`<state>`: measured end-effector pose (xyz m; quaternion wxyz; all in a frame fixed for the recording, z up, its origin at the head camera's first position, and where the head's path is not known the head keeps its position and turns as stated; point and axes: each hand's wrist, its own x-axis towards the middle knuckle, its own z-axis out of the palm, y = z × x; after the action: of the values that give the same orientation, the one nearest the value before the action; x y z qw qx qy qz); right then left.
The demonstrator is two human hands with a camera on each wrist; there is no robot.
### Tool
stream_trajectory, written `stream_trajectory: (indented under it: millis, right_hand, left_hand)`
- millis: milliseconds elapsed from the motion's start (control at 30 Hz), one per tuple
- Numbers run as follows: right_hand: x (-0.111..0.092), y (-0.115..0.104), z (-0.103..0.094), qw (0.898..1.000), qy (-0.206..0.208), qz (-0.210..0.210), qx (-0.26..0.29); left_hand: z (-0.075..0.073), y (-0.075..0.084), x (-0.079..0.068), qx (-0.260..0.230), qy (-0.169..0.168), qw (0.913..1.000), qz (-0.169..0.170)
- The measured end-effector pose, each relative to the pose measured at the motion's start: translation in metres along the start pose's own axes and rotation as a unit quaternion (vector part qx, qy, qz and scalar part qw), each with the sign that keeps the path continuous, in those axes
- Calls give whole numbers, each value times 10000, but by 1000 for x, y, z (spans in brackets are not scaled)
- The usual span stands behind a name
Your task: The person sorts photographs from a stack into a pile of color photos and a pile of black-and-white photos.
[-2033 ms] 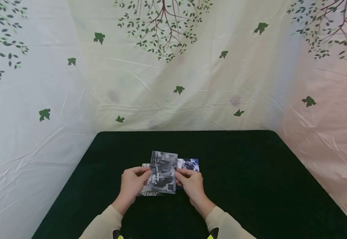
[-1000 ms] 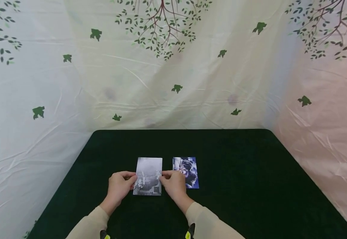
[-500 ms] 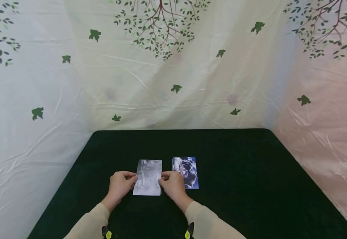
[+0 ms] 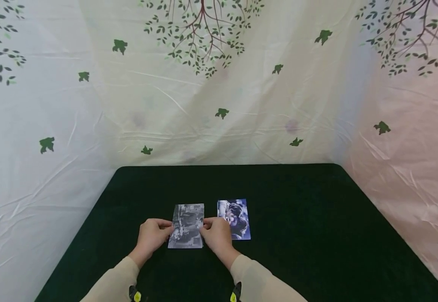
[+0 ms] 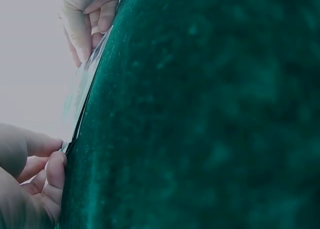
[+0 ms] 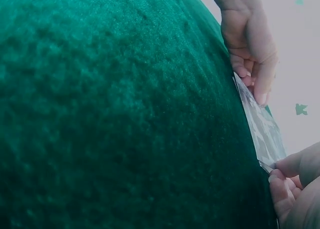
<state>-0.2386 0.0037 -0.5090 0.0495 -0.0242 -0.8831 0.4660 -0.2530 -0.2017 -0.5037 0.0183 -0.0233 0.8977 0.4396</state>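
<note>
A black-and-white photo print (image 4: 186, 226) lies left of the table's middle in the head view, its short side toward me. At its left edge my left hand (image 4: 152, 237) pinches it between thumb and fingers. My right hand (image 4: 219, 235) pinches the opposite edge. Both wrist views show the print edge-on, low over the green cloth, with further card edges just beneath it. In the right wrist view the thumb of my right hand (image 6: 300, 186) presses on the glossy face. A blue-toned photo print (image 4: 239, 220) lies right of it, partly covered by my right hand.
A dark green velvety cloth (image 4: 317, 235) covers the table, whose far corners are rounded. Behind and along both sides hangs a pale curtain (image 4: 189, 105) printed with branches and green leaves. Dark bands with yellow marks sit at both sleeves.
Both hands have carried the black-and-white print left and down, off the blue-toned print and over the left-hand prints. Over the last second its far edge has tilted lower and the glare has faded.
</note>
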Motion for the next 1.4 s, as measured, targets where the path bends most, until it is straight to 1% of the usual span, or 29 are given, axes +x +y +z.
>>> stream_trajectory:
  millis: [67, 267, 367, 500, 667, 933, 1233, 1400]
  right_hand:
    - [0, 0, 1, 9999, 81, -47, -37]
    - [-1, 0, 4, 9995, 310, 8, -105]
    - [-2, 0, 4, 9991, 384, -73, -161]
    - [-3, 0, 3, 9989, 383, -177, -195]
    - [-3, -1, 4, 9991, 370, -82, -167]
    - [-1, -2, 5, 9995, 295, -30, -92]
    - [2, -4, 9, 9986, 467, -96, -249]
    - [3, -5, 12, 9982, 494, -61, -339]
  left_hand:
    - [0, 0, 0, 2, 2, 10000, -49]
    - [1, -1, 1, -98, -54, 9998, -181]
    - [2, -2, 2, -42, -46, 9998, -193]
    - [3, -4, 3, 25, -31, 9997, -226]
    - [4, -4, 4, 26, -49, 9996, -271]
    - [3, -3, 6, 52, -34, 9997, -216]
    - [0, -2, 10, 16, -89, 9997, -213]
    - [-1, -3, 11, 28, -112, 9998, -152]
